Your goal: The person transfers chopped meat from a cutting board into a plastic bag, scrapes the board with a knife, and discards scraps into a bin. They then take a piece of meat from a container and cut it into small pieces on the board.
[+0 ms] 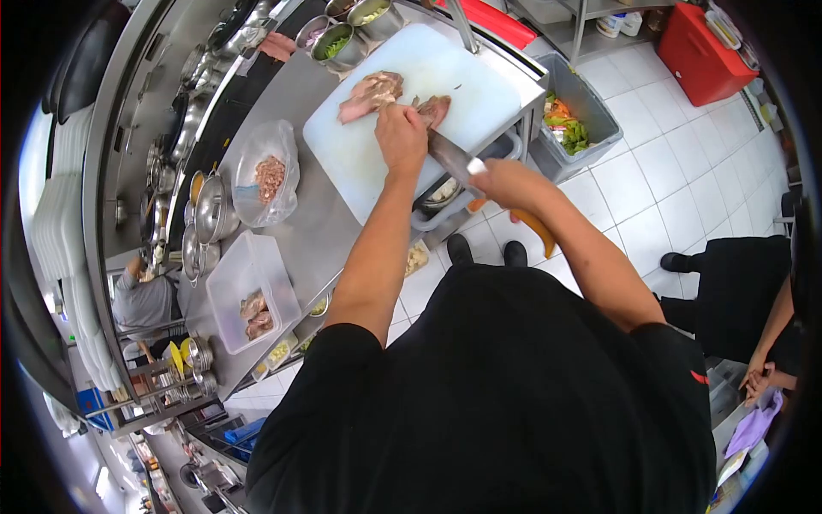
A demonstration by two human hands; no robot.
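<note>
A white cutting board (342, 163) lies on the steel counter with pieces of raw meat on it. My left hand (401, 139) is closed, with its fingertips down on the meat (373, 92) near the middle of the board. Another, darker piece of meat (434, 110) lies just right of those fingers. My right hand (510, 183) grips a knife by its handle. The wide knife blade (451, 157) points toward the left hand, its tip end close to the darker piece.
Left of the board are a clear plastic bag (282, 146) with diced meat and a plastic tub (229, 287) with meat pieces. Metal pots (377, 24) stand behind. A grey bin (599, 128) of food scraps is at the right. A person (741, 291) stands at far right, hands together.
</note>
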